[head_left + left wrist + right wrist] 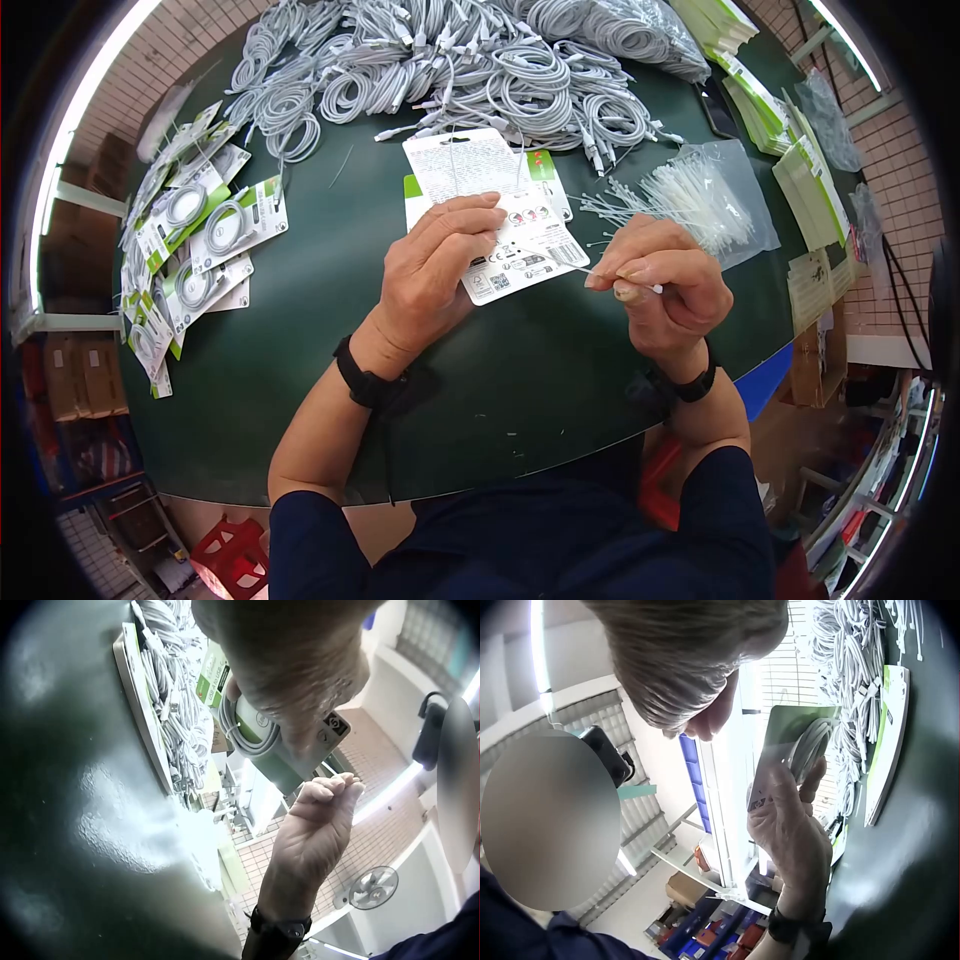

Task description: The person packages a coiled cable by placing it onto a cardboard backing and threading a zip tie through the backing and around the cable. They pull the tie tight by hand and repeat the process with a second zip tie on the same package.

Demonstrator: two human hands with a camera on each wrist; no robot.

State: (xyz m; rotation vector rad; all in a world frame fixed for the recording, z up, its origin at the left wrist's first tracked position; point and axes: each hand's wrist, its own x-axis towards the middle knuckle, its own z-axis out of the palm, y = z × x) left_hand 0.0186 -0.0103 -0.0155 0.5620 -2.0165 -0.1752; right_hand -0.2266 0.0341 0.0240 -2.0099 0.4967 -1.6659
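My left hand [425,265] grips a cardboard cable card [515,272], its printed back facing up in the head view. On the card's other face sits a coiled light-grey cable [251,742], which the right wrist view also shows above the left fingers. A thin white cable tie [570,264] runs across the card's lower edge to my right hand [680,285], where thumb and forefinger pinch it. Beneath the held card lie other green-and-white cards [545,180] on the dark green table [450,400].
Bundled grey cables [450,70] heap along the table's back. Loose white cable ties [690,205] spill from a clear bag [765,215] at right. Cards with coiled cables [230,225] pile at left; stacked cards [810,195] line the right edge near a phone [717,110].
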